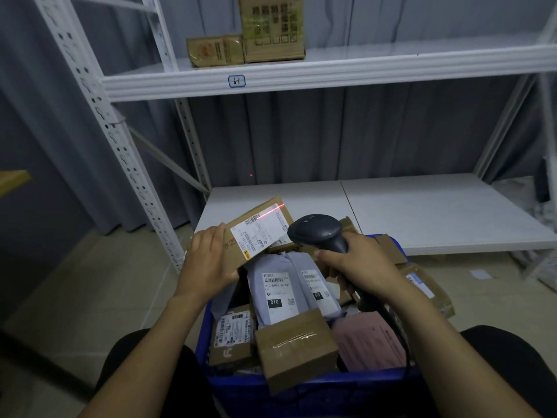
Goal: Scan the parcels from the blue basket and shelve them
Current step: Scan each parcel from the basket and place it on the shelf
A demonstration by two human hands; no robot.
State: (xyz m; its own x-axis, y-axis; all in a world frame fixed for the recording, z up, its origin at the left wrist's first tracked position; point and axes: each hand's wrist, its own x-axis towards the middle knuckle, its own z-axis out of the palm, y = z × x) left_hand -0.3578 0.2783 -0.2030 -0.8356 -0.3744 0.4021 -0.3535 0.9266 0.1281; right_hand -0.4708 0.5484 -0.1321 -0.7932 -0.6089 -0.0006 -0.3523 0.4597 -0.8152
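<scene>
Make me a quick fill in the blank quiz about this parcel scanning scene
The right hand grips a black ____.
The left hand holds a cardboard parcel whose label a ____ laser line crosses.
The upper shelf's tag reads ____.
That shelf carries ____ cardboard boxes.
Missing: scanner; red; 61; two.

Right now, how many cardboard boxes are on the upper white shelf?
2: the low brown cardboard box at left, the tall brown cardboard box beside it, on its right.

A parcel storeroom: white slotted-steel shelving (331,76) tagged "61" (237,81), bearing brown cardboard boxes (272,31), stands beyond the left hand (208,260) holding a flat brown labelled carton (256,233) and the right hand (361,260) gripping a black handheld barcode scanner (319,229), above a blue plastic basket (241,383) of barcode-labelled parcels (275,294).
</scene>
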